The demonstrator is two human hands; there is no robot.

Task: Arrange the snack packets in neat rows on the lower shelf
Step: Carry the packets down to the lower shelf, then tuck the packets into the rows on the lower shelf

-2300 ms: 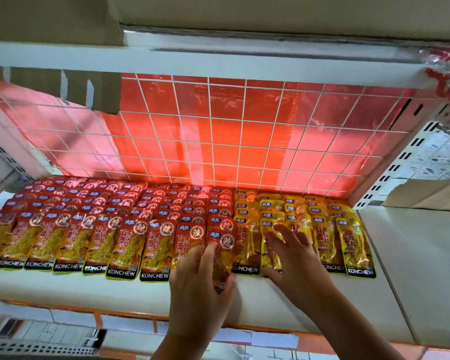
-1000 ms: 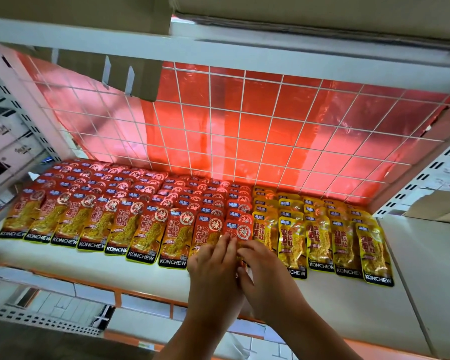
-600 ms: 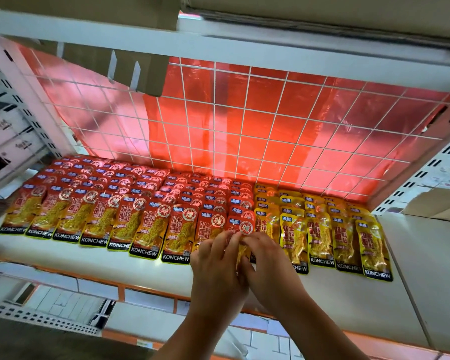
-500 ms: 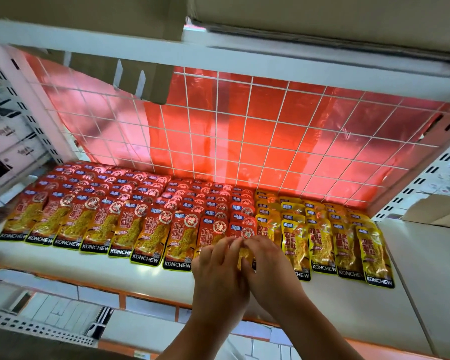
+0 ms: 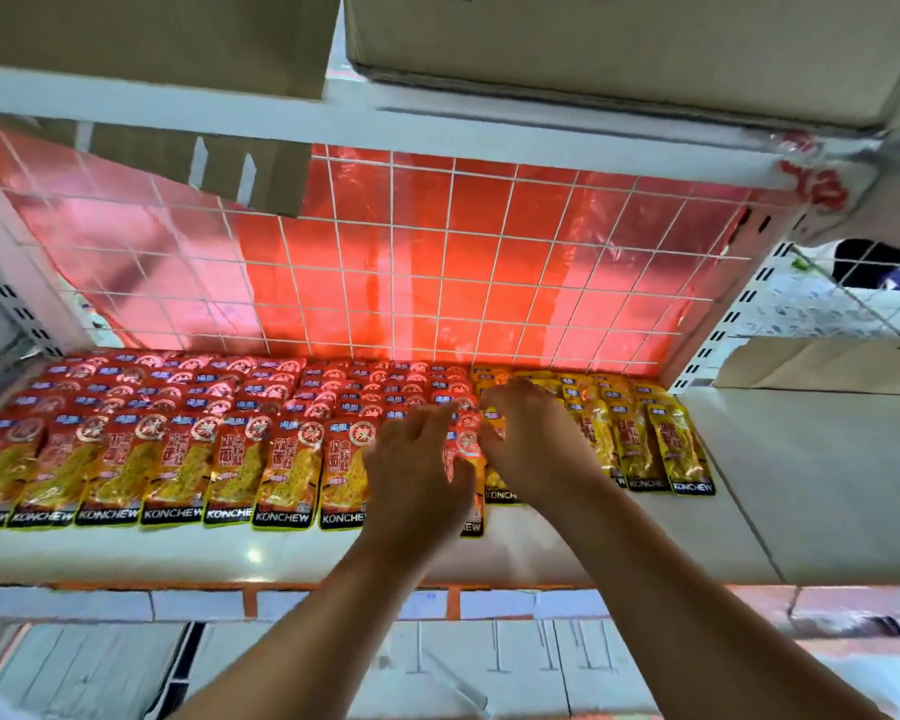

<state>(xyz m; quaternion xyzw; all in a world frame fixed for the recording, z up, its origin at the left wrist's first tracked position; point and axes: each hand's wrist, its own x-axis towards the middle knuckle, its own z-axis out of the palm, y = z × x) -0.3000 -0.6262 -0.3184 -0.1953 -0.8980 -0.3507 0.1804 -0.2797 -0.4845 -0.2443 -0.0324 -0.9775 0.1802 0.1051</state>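
- We are looking at the seam where the red packets are meeting the yellow packets on the lower shelf. One red packet is lying there with its long axis running front to back. Its printed foot is sitting nearer the shelf edge than the feet of the yellow ones beside it.
- That red packet is showing in the gap between our two hands, so neither is clearly nearer. The left hand is covering its left side. The right hand is lying just beside its right edge, over the first yellow column.
- The left hand's grip is looking released: its fingers are spreading fairly straight towards the back, lying over the packets and closing round none.
- The right hand is arching knuckles up, with its fingertips bending down and leftward near the packet's top. Through the blur we cannot tell whether its grip is pinching anything or only pressing.
- We are judging that the coming move is a short nudge along the packet's length, squaring it with its row.
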